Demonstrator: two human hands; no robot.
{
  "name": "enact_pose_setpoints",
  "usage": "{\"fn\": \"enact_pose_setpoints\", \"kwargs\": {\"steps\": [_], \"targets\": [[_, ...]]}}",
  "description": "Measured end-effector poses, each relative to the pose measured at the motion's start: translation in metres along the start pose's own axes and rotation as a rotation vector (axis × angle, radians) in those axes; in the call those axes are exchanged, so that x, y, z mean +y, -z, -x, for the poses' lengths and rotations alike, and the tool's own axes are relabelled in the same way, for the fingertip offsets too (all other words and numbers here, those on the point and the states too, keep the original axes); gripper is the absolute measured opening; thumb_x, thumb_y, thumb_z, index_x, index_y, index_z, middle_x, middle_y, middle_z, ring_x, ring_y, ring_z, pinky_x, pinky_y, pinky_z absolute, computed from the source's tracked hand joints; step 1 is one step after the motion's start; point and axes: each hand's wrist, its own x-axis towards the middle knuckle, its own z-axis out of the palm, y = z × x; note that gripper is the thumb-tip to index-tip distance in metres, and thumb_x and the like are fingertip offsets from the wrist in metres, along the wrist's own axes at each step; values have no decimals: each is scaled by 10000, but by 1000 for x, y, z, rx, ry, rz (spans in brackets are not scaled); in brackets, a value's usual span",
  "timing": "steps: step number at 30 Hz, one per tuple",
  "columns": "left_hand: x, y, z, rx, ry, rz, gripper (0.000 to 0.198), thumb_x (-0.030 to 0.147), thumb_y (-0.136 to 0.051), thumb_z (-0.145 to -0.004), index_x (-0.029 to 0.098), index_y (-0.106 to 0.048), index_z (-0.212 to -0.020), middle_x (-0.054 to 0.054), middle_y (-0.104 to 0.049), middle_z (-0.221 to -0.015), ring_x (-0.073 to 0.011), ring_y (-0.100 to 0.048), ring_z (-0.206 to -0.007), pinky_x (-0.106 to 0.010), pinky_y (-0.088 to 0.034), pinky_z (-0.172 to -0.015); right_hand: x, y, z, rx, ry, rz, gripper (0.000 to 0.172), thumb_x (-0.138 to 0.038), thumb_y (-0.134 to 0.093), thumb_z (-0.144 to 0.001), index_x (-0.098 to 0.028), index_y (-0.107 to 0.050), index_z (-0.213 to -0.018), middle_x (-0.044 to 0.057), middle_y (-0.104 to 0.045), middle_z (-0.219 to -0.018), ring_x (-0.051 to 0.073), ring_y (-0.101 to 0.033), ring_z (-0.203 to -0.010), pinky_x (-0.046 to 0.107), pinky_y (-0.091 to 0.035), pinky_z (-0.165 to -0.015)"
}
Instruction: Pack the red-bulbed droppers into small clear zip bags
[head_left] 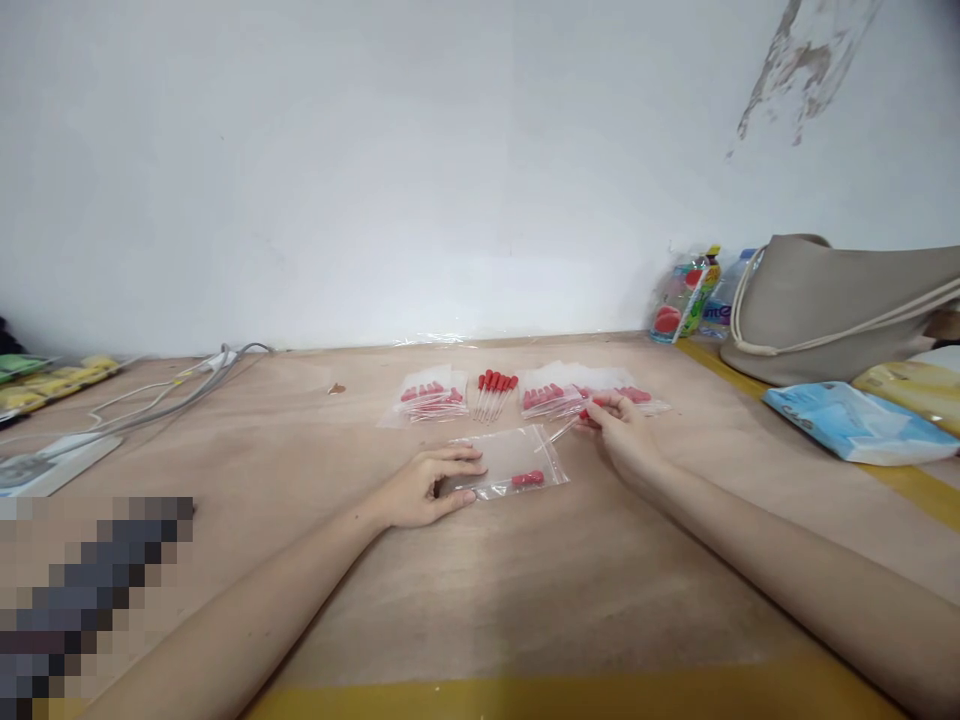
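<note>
A clear zip bag (499,460) lies flat on the table with one red-bulbed dropper (528,478) inside, near its right end. My left hand (427,485) rests on the bag's left end, fingers stretched and apart. Beyond the bag's right edge, my right hand (619,430) pinches another dropper (564,430) by its red bulb; its thin clear tube points left toward the bag's edge. Whether the tip touches the bag is hard to tell. Several loose droppers (495,385) lie fanned behind the bag, between a left pile of filled bags (433,395) and a right pile (553,395).
White and grey cables (187,385) run to a power strip (67,462) on the left, near yellow packets (64,383). To the right are drink bottles (686,300), a grey bag (847,300) and a blue tissue pack (859,420). A white wall (450,180) borders the table's back.
</note>
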Motion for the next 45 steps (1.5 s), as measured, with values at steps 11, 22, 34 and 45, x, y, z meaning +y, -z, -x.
{"fn": "enact_pose_setpoints", "kwargs": {"steps": [11, 22, 34, 45], "targets": [[5, 2, 0, 24, 24, -57, 499, 364, -551, -823, 227, -433, -1288, -74, -501, -1282, -239, -445, -1192, -408, -371, -991, -3, 16, 8, -581, 19, 523, 289, -388, -712, -576, -151, -613, -709, -15, -596, -625, 90, -505, -554, 214, -395, -503], [3, 1, -1, 3, 19, -56, 485, 356, -552, -821, 230, -451, -1279, -68, -485, -1300, -242, -419, -1216, -413, -345, -1014, -1, -6, 13, -501, 151, 502, 280, -417, -651, -639, -153, -664, -732, 15, -621, -657, 115, -508, -575, 239, -392, -538], [2, 0, -2, 5, 1, -40, 465, 350, -548, -827, 227, -468, -1269, -71, -493, -1293, -228, -421, -1219, -404, -336, -1026, -9, -4, 16, -727, 452, 372, 199, -357, -655, -696, -173, -582, -703, 71, -551, -954, 163, -535, -849, 290, -448, -692], [1, 0, -2, -7, 6, -59, 471, 351, -540, -832, 236, -453, -1280, -67, -481, -1304, -226, -415, -1223, -417, -338, -1023, -9, -7, 16, -814, 369, 484, 218, -376, -599, -739, -159, -590, -760, -5, -552, -677, 73, -413, -516, 210, -318, -478]]}}
